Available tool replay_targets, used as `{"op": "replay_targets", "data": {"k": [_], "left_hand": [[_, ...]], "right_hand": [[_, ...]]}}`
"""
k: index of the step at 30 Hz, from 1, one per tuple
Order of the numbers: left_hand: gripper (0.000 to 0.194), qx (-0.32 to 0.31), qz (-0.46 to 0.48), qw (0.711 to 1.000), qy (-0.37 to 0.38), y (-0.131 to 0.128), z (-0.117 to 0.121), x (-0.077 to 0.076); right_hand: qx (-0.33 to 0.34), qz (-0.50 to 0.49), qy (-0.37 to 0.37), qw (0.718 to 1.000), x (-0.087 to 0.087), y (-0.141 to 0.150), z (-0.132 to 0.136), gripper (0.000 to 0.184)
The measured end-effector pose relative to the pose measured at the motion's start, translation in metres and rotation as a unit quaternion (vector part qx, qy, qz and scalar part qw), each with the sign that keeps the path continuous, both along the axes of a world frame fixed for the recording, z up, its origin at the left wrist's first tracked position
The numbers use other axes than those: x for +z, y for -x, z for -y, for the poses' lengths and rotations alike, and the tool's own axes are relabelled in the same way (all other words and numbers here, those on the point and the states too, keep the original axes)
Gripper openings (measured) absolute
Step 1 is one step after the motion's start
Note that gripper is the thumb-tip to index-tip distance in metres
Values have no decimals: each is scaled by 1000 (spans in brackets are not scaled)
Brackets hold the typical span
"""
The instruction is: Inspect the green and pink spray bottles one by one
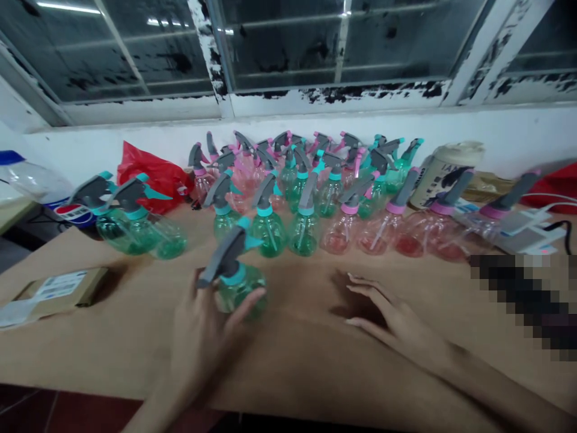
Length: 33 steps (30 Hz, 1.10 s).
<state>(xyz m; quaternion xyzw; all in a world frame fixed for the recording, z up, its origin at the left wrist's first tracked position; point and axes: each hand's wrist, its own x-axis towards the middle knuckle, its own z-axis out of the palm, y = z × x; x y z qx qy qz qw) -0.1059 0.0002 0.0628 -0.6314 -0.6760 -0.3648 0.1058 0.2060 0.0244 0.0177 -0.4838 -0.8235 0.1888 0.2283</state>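
My left hand [205,337] grips a small green spray bottle [238,285] with a grey trigger head and teal collar, held upright just above the wooden table [293,361]. My right hand [392,319] hovers open over the table to the right of it, fingers stretched out and apart, holding nothing. Behind both hands stand several green spray bottles [265,225] and several pink spray bottles [383,231] in rows reaching back to the wall.
Two green bottles [135,231] stand apart at the left by a red plastic bag [151,174]. A flat cardboard packet [54,291] lies at the left edge. A beige canister [444,171], cables and a blurred dark object [527,300] sit at the right.
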Motion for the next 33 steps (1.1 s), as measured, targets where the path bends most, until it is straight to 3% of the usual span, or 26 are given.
{"op": "replay_targets", "data": {"k": [5,11,13,17,22,24,27,33], "left_hand": [[60,-59,-69,994,64,-69,-15,10],[66,-121,-26,988,96,-110,-21,15],[68,-142,-5,984,109,-114,-20,15],[68,-228,44,963,140,-110,-26,20],[64,-364,191,897,161,-104,-46,35],[50,-395,216,878,162,-103,-53,40],[29,-426,217,866,149,-105,-59,42],[18,-425,202,871,139,-106,-62,40]], "right_hand": [[16,-47,61,997,4,1,-7,74],[72,-269,50,959,-3,19,-20,98],[91,-297,60,949,-1,26,-22,98],[84,-258,81,959,8,36,-21,85],[104,-227,85,964,12,46,-27,88],[124,-221,82,964,13,51,-29,90],[127,-199,58,970,11,53,-31,93],[161,-59,-41,984,-8,25,-46,96]]}}
